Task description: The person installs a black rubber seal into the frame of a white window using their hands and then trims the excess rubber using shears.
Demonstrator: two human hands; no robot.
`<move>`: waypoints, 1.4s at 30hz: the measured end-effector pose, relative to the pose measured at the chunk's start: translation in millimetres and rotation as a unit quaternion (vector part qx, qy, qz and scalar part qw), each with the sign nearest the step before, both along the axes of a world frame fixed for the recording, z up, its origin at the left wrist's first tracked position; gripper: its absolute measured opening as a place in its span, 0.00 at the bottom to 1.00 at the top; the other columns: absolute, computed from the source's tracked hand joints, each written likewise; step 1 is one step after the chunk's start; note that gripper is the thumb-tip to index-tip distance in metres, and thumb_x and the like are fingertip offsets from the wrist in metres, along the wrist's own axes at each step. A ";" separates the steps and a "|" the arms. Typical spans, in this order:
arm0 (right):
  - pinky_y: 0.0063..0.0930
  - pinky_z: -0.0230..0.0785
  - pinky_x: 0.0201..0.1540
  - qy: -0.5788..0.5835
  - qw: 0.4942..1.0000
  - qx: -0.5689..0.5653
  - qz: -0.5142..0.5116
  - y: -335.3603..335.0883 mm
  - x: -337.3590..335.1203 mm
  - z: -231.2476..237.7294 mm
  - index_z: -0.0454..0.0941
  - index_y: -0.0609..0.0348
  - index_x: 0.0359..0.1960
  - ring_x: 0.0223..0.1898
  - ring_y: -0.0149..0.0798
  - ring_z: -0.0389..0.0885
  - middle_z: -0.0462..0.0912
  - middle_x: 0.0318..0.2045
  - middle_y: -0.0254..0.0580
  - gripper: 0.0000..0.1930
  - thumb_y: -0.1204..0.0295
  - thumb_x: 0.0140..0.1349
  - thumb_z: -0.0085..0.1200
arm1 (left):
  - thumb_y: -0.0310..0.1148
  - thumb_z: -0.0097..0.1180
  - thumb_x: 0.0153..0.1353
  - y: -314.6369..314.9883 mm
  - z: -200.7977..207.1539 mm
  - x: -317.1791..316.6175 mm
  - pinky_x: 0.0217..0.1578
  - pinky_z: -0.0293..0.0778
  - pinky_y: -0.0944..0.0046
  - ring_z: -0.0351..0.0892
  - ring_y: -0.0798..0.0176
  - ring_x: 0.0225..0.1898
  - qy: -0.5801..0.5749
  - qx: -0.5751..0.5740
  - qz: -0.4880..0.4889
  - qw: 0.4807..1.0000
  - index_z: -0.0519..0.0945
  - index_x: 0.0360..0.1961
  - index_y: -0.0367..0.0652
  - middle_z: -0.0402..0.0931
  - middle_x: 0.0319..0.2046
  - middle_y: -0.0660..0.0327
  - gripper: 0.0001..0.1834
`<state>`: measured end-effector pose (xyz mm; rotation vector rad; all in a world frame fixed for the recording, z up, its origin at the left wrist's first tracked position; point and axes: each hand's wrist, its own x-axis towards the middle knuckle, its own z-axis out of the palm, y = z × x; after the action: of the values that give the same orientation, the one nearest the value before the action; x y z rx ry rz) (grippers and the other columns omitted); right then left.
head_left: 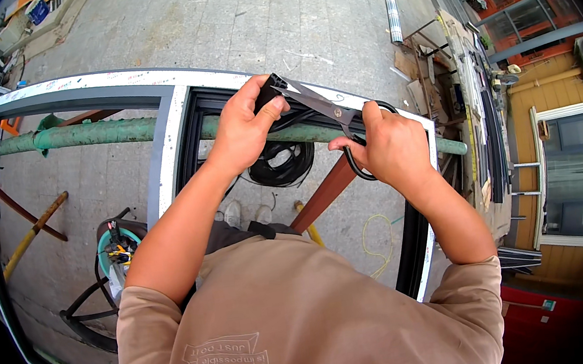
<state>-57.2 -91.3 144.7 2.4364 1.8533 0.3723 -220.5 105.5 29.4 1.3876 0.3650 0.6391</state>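
Observation:
My left hand (238, 134) pinches the end of a black rubber sealing strip (268, 92) between thumb and fingers, above the far rail of a large window frame (170, 149). In my right hand (394, 142) is a pair of scissors (332, 109), its black handles partly covered by my fingers. The blades point left, and their tips meet the strip beside my left thumb. A loose coil of black strip (282, 165) hangs below my hands, within the frame's right opening. Whether the blades cut into the strip is too small to tell.
A green-wrapped pipe (104, 134) runs beneath the frame, with a reddish-brown bar (326, 194) slanting under the right opening. At left stands a teal-rimmed bucket (105, 248) of small items. Yellow cord (366, 245) lies on the paving. Long profiles (491, 135) are stacked at right.

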 end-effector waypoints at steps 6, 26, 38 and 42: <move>0.41 0.79 0.23 0.003 1.000 -0.017 -0.018 -0.2 -6.9 -6.5 0.73 0.59 0.34 0.22 0.50 0.89 0.84 0.20 0.45 0.37 0.33 0.62 0.69 | 0.31 0.61 0.81 -4.0 -4.7 0.8 0.56 0.75 0.66 0.79 0.71 0.48 -0.017 -0.005 0.011 1.000 0.80 0.61 0.36 0.83 0.43 0.66 0.14; 0.41 0.80 0.30 0.031 0.985 -0.149 0.082 -12.3 -16.2 -71.4 0.74 0.54 0.30 0.23 0.47 0.88 0.83 0.20 0.42 0.28 0.42 0.66 0.69 | 0.32 0.58 0.84 -0.3 1.1 1.6 0.50 0.74 0.68 0.75 0.73 0.43 -0.002 -0.046 0.061 0.997 0.80 0.59 0.36 0.83 0.43 0.63 0.12; 0.50 0.80 0.33 0.336 0.912 0.176 -0.157 -8.8 -12.4 -52.6 0.78 0.62 0.38 0.29 0.63 0.88 0.86 0.26 0.56 0.12 0.67 0.69 0.67 | 0.36 0.57 0.85 3.9 7.5 6.9 0.50 0.75 0.66 0.79 0.72 0.42 -0.036 -0.055 0.114 0.991 0.79 0.61 0.39 0.88 0.48 0.60 0.13; 0.41 0.79 0.35 0.404 0.861 0.234 -0.199 -3.9 -6.8 -35.8 0.78 0.63 0.41 0.27 0.52 0.89 0.86 0.26 0.50 0.10 0.70 0.70 0.67 | 0.35 0.60 0.83 4.3 4.3 5.6 0.47 0.78 0.66 0.81 0.71 0.39 -0.035 -0.055 0.080 0.995 0.78 0.59 0.39 0.88 0.48 0.58 0.13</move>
<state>-64.0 -95.2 109.0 3.6223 1.4573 -0.3403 -214.9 109.8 33.7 1.2365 0.4529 0.7860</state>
